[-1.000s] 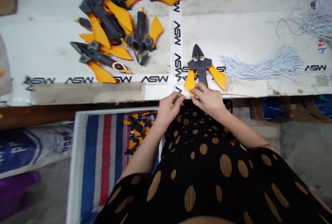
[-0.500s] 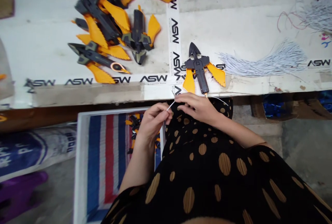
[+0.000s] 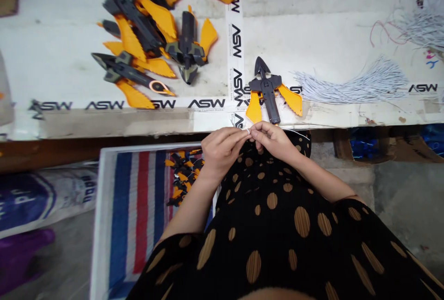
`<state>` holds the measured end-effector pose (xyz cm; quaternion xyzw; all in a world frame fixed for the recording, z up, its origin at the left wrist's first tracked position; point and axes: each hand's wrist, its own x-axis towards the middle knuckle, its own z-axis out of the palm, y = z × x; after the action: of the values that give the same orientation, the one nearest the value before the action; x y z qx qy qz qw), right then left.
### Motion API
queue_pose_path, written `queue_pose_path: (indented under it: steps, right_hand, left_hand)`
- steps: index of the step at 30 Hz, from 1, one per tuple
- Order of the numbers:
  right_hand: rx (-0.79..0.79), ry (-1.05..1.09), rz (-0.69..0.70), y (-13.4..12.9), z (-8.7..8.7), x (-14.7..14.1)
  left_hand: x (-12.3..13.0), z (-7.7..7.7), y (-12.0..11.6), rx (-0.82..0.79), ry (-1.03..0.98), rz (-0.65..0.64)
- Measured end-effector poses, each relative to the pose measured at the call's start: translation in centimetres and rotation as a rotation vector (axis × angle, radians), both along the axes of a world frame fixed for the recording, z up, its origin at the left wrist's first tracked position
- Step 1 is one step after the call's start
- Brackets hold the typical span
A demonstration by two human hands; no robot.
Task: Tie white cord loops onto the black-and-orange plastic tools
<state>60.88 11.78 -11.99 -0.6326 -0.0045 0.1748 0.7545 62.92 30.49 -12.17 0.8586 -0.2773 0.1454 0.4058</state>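
My left hand (image 3: 224, 149) and my right hand (image 3: 272, 141) meet just below the table's front edge, fingertips nearly touching. Between them a short stretch of white elastic cord (image 3: 248, 131) shows, pinched by both hands. A loose white cord end (image 3: 299, 134) sticks out to the right, beyond my right hand. Right above the hands, a black plastic toy with orange wings (image 3: 269, 94) lies on the table, its pointed tip facing away from me. Its lower end is close to my right fingers, and how the cord joins it is hidden.
On the table (image 3: 55, 78), a heap of similar black and orange toys (image 3: 138, 27) lies to the left. A bundle of white cords (image 3: 354, 82) is at right, with a tangled cord pile (image 3: 423, 24) behind it. Below left stands a striped-lined bin (image 3: 140, 216) holding more toys (image 3: 183, 170).
My left hand has moved right and slightly up to meet my right hand. The visible cord between them is shorter. My right fingers have curled into a pinch.
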Motion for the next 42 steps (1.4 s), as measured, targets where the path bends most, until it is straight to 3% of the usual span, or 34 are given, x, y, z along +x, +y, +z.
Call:
queue_pose_path:
  steps: [6, 9, 12, 14, 17, 19, 21, 23, 25, 27, 30, 34, 38, 42]
  right_hand:
    - [0.010, 0.084, 0.000, -0.2, -0.1, 0.3]
    - [0.010, 0.098, 0.020, -0.5, 0.1, 0.4]
    - [-0.021, 0.081, 0.042, -0.6, 0.2, 0.3]
    - [-0.047, 0.030, 0.033, -0.6, 0.1, 0.0]
    - [-0.199, -0.203, -0.041, -0.5, -0.4, -0.4]
    - [-0.388, -0.423, -0.052, -0.7, -0.6, -0.6]
    - [-0.527, -0.578, 0.003, -1.1, -0.5, -0.6]
    - [-0.556, -0.607, 0.055, -1.5, -0.1, -0.5]
    - [-0.520, -0.503, 0.074, -1.8, 0.3, -0.3]
    - [-0.423, -0.310, 0.098, -1.9, 0.6, -0.1]
    - [-0.211, -0.034, 0.155, -2.0, 0.6, 0.1]
    - [-0.087, 0.116, 0.227, -2.1, 0.2, 0.4]
    - [-0.082, 0.146, 0.235, -1.9, -0.1, 0.4]
    - [-0.243, 0.031, 0.007, -0.7, -0.5, -0.4]
  left_hand:
    - [1.3, -1.0, 2.1, 0.211, -0.092, -0.173]
    - [1.4, -1.1, 2.2, 0.175, -0.113, -0.200]
    - [0.9, -0.8, 1.3, 0.045, -0.057, -0.145]
    - [0.4, -0.6, 0.3, -0.088, 0.101, -0.059]
    - [-0.3, -0.4, -1.1, -0.347, 0.587, 0.017]
    - [-0.3, -0.5, -1.5, -0.507, 0.912, -0.027]
    - [-0.2, -0.7, -1.5, -0.577, 1.066, -0.081]
    - [0.0, -0.5, -1.1, -0.507, 1.046, -0.080]
    - [0.2, -0.1, -0.6, -0.354, 0.912, -0.053]
    - [0.4, 0.5, -0.3, -0.215, 0.746, -0.072]
    - [0.8, 1.1, 0.1, -0.124, 0.518, -0.201]
    - [1.7, 1.0, 0.4, -0.038, 0.285, -0.276]
    - [1.7, 0.7, 0.5, 0.037, 0.262, -0.213]
    - [0.3, 0.7, -0.2, -0.048, 0.424, -0.037]
